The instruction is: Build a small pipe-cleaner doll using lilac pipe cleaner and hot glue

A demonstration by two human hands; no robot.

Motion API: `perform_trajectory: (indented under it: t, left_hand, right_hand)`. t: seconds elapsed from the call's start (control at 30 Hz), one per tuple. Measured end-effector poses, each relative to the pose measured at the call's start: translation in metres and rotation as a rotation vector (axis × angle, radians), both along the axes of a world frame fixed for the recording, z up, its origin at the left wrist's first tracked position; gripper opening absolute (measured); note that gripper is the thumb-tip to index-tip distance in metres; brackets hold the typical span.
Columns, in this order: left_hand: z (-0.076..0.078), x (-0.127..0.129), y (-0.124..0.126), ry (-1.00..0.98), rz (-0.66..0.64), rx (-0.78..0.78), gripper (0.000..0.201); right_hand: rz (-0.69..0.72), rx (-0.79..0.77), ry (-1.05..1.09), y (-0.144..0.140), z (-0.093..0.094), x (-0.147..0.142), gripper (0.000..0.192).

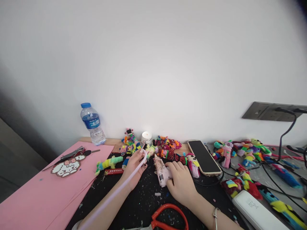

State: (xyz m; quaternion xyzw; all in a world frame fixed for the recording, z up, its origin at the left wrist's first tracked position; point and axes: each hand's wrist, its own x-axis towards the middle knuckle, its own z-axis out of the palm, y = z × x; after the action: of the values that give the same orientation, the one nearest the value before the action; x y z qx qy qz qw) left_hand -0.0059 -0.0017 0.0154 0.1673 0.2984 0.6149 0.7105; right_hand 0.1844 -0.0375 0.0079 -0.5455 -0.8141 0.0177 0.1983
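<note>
My left hand [135,167] is closed on a long pale lilac pipe cleaner [129,179], which trails down over my forearm. A small black piece [145,147] shows at its upper end by my fingertips. My right hand [180,180] grips a pale pink hot glue gun [163,175] lying on the black work surface, its stained nozzle pointing away from me. Close beyond both hands lie several fuzzy pipe-cleaner figures, including a dark red one [171,155] and a pink-and-yellow one [193,164]. Red-handled scissors [169,214] rest nearer to me, partly cut off by the frame.
Pink paper sheets [48,191] at left carry a keychain [66,166]. A water bottle [92,124] and white paper cup [146,138] stand by the wall. At right lie a phone [203,156], power bank [256,210], cables and more figures [249,156].
</note>
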Motion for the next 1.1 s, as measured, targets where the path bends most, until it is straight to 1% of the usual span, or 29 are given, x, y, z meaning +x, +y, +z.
perform_trajectory:
  t: [0.3,0.5,0.7,0.87,0.97,1.1]
  left_hand:
    - [0.002,-0.003,0.002,-0.025,-0.009,-0.037,0.005]
    - [0.003,-0.005,0.003,-0.049,-0.011,-0.063,0.001]
    - [0.003,-0.004,0.002,-0.052,-0.001,-0.072,0.002]
    - [0.003,-0.003,0.002,-0.038,-0.002,-0.076,0.001]
    - [0.002,-0.003,0.002,-0.027,-0.007,-0.065,0.004]
    - [0.002,-0.002,0.001,-0.008,-0.012,-0.052,0.003]
  right_hand:
    - [0.125,-0.07,0.101,0.005,0.005,0.004,0.049]
    - [0.152,-0.092,0.107,0.006,0.007,0.006,0.054]
    - [0.124,-0.052,0.149,0.008,-0.001,0.007,0.056]
    - [0.097,0.02,0.247,0.007,-0.006,0.007,0.056]
    - [0.106,0.037,0.314,0.006,-0.008,0.008,0.054]
    - [0.151,0.023,0.394,0.006,-0.011,0.009,0.037]
